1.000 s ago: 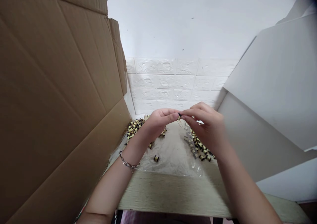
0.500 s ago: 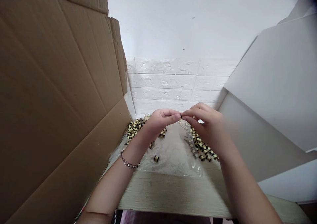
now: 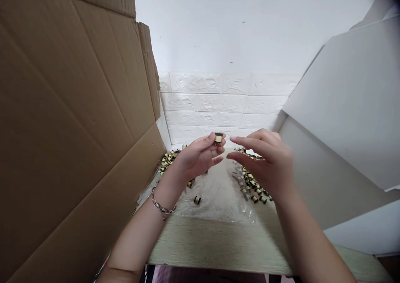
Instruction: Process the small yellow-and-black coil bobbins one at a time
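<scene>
Between the thumb and fingers of my left hand (image 3: 201,151) is a small transformer coil (image 3: 218,138), black at the ends with a yellow-wrapped middle. Metal pins stick up from its top and thin copper-coloured wires hang below it. Just to the right, my right hand (image 3: 265,156) is apart from the coil, its thumb and index finger spread with nothing between them. Both hands are above a clear plastic bag (image 3: 215,206) lying flat on the table. One loose coil (image 3: 197,200) rests on the bag below my left hand.
A pile of similar coils (image 3: 168,160) lies at the left, partly behind my left arm. Another pile (image 3: 254,185) lies at the right, under my right hand. A cardboard wall (image 3: 78,108) bounds the left; white panels (image 3: 343,95) bound the right. The wooden table (image 3: 215,243) ends near me.
My right hand has let go and drawn slightly right, with thumb and index finger parting. My left hand has turned and raised the coil, bringing its yellow side into view.
</scene>
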A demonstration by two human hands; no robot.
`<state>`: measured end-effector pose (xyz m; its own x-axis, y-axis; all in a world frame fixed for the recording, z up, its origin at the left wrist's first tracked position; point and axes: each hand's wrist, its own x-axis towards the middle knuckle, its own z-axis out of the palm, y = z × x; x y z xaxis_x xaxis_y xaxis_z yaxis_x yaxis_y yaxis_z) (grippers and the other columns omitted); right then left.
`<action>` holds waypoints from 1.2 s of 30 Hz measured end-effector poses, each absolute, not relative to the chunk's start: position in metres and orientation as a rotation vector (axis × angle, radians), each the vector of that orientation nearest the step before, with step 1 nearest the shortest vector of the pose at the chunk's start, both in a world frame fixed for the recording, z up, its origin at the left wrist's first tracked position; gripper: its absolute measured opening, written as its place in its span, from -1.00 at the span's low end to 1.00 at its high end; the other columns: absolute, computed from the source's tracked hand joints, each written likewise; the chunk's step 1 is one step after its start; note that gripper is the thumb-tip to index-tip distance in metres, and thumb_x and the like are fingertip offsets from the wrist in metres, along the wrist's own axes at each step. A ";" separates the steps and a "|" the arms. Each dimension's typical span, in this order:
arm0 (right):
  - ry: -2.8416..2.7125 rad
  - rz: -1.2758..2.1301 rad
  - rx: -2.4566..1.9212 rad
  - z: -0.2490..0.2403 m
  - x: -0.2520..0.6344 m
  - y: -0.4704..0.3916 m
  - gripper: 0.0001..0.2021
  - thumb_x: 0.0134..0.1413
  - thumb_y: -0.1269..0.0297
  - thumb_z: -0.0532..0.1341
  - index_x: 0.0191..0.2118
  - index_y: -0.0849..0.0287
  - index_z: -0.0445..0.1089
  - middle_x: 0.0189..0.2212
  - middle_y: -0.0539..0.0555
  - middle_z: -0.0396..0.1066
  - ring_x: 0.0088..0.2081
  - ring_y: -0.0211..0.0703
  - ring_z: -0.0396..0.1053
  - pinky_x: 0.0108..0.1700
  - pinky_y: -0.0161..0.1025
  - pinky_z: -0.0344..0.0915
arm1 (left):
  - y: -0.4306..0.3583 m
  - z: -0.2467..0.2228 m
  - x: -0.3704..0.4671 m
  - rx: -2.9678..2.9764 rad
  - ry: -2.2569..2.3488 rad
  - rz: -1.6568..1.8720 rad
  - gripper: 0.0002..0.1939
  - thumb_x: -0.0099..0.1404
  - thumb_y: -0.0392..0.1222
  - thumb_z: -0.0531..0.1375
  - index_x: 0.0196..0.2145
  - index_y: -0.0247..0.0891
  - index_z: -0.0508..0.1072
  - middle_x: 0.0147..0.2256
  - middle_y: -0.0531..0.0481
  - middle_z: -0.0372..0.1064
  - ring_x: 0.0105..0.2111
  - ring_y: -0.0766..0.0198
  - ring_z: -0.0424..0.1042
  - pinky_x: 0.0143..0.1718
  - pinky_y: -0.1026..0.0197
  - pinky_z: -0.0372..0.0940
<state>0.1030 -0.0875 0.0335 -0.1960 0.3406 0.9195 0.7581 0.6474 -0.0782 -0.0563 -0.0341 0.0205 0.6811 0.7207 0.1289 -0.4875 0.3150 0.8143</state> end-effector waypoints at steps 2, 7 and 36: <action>-1.801 -0.530 -0.861 0.032 0.101 -0.086 -0.80 -0.13 0.25 0.26 -0.28 0.07 0.37 -0.57 -0.07 0.27 -0.51 -0.34 0.22 -0.36 -0.26 0.09 | -0.036 0.023 -0.056 0.910 0.270 0.770 -0.77 0.16 -0.01 0.08 -0.32 -0.20 0.37 -0.43 0.14 0.27 -0.41 0.47 0.26 -0.31 0.33 0.13; -1.776 -0.544 -0.868 0.027 0.097 -0.079 -0.88 -0.06 0.31 0.22 -0.31 0.10 0.36 -0.53 -0.05 0.32 -0.48 -0.34 0.26 -0.35 -0.27 0.10 | -0.044 0.026 -0.050 0.828 0.307 0.751 -0.78 0.21 -0.03 0.03 -0.32 -0.19 0.35 -0.43 0.15 0.29 -0.40 0.48 0.27 -0.29 0.30 0.11; -1.790 -0.212 -1.163 0.036 0.126 -0.066 -0.91 -0.05 0.31 0.17 -0.43 0.12 0.43 -0.51 -0.03 0.36 -0.48 -0.31 0.25 -0.39 -0.32 0.13 | -0.021 0.009 -0.042 1.357 0.721 1.310 -0.67 0.12 -0.06 0.11 -0.19 -0.29 0.37 -0.07 -0.07 0.30 -0.02 0.24 0.21 0.04 0.19 0.01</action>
